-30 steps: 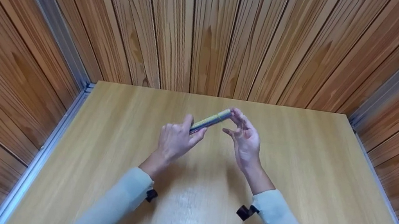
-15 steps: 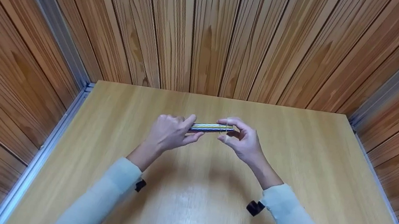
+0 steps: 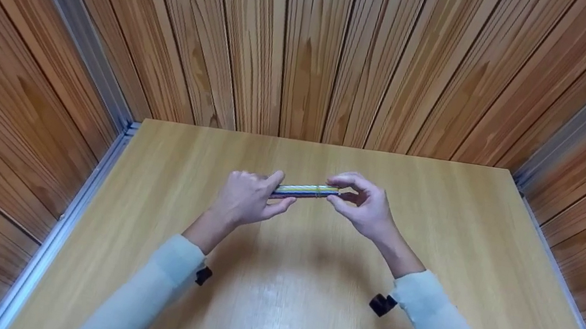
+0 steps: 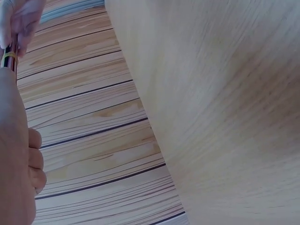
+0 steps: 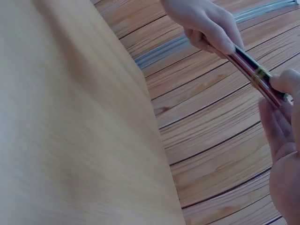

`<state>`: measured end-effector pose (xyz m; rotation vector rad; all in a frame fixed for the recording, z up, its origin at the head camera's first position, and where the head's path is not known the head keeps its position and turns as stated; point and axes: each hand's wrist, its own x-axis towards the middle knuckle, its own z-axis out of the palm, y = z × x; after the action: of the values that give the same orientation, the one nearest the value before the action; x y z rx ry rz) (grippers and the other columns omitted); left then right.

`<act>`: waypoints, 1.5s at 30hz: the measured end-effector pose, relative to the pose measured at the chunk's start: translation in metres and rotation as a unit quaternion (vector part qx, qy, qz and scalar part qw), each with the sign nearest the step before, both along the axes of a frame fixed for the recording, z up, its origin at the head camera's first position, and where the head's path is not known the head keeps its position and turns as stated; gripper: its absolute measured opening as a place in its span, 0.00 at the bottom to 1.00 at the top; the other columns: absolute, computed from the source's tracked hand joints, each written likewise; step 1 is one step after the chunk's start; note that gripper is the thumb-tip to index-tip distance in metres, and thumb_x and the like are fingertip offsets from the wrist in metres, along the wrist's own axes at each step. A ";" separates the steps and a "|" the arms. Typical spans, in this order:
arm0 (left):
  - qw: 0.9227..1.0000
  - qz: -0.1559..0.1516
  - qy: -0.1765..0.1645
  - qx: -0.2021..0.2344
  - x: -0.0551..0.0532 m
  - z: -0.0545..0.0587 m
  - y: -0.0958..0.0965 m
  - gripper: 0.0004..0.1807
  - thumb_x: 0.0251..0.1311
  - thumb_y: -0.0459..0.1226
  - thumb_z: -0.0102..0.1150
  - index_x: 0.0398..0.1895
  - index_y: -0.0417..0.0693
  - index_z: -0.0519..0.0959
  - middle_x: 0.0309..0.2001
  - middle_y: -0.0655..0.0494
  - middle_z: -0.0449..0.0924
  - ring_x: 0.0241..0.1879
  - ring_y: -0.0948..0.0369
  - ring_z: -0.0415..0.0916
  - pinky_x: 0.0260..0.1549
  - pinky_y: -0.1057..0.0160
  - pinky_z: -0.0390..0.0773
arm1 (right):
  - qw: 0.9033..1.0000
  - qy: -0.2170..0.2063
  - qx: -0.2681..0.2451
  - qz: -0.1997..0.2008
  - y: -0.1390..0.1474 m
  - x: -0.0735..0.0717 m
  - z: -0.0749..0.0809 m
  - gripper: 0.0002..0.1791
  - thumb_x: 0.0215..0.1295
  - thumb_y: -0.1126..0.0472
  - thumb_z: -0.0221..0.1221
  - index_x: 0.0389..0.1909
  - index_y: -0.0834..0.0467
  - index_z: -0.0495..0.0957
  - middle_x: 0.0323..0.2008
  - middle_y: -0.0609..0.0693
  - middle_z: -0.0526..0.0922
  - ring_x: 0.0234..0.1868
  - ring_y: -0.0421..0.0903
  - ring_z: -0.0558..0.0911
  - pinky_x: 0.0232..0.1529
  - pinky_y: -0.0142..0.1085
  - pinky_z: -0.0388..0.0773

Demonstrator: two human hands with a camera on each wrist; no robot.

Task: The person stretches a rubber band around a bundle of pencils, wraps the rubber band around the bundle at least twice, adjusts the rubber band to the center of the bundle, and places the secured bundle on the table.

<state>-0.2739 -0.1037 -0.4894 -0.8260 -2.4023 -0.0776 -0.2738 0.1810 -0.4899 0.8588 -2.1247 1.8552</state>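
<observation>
A slim bundle of coloured pencils [image 3: 299, 190], with yellow, white, blue and red sides, is held up over the table, nearly level. My left hand [image 3: 244, 197] grips its left end, the curled fingers showing in the left wrist view. A yellow rubber band [image 5: 258, 75] goes round the bundle near its right end. At that end, my right hand [image 3: 370, 211] pinches the pencils between thumb and fingers. The tips at the right end are partly hidden by the right hand.
Below the hands lies a light wooden table [image 3: 271, 312]. Wood-plank walls [image 3: 310, 51] enclose it at the back and sides, with metal rails [image 3: 65, 217] along the side edges. Small black wrist cameras [image 3: 382, 305] hang by the sleeves.
The bundle has swung from a steep slant to nearly level. The rubber band, stretched on the right fingers half a second ago, now sits round the pencils; the right hand has shifted slightly right.
</observation>
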 end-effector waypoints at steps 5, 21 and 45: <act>1.000 -0.007 0.000 0.008 0.001 -0.001 0.002 0.27 0.72 0.63 0.69 0.40 0.49 0.76 0.16 0.63 0.66 0.17 0.66 0.54 0.21 0.69 0.49 | 0.998 -0.009 0.048 0.032 0.007 -0.003 0.001 0.13 0.68 0.78 0.70 0.52 0.71 0.90 0.55 0.71 0.90 0.55 0.33 0.90 0.53 0.31 0.91; 0.909 -0.150 -0.197 0.336 0.003 0.002 0.001 0.12 0.67 0.36 0.77 0.48 0.39 0.87 0.41 0.45 0.91 0.33 0.51 0.83 0.35 0.66 0.80 | 0.998 -0.051 -0.015 -0.025 0.028 -0.003 -0.002 0.14 0.66 0.80 0.71 0.52 0.75 0.89 0.46 0.38 0.93 0.46 0.37 0.90 0.43 0.26 0.89; 0.768 -0.166 -0.379 0.490 0.000 -0.003 0.012 0.12 0.67 0.26 0.75 0.51 0.32 0.87 0.48 0.35 0.88 0.39 0.61 0.85 0.39 0.68 0.84 | 0.999 -0.021 -0.022 0.026 0.028 -0.001 0.000 0.15 0.64 0.83 0.71 0.52 0.77 0.88 0.49 0.38 0.94 0.46 0.35 0.92 0.44 0.26 0.89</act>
<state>-0.2741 -0.0914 -0.4923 -0.7155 -2.2755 -1.9439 -0.2743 0.2088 -0.4896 0.8825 -2.0962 1.9546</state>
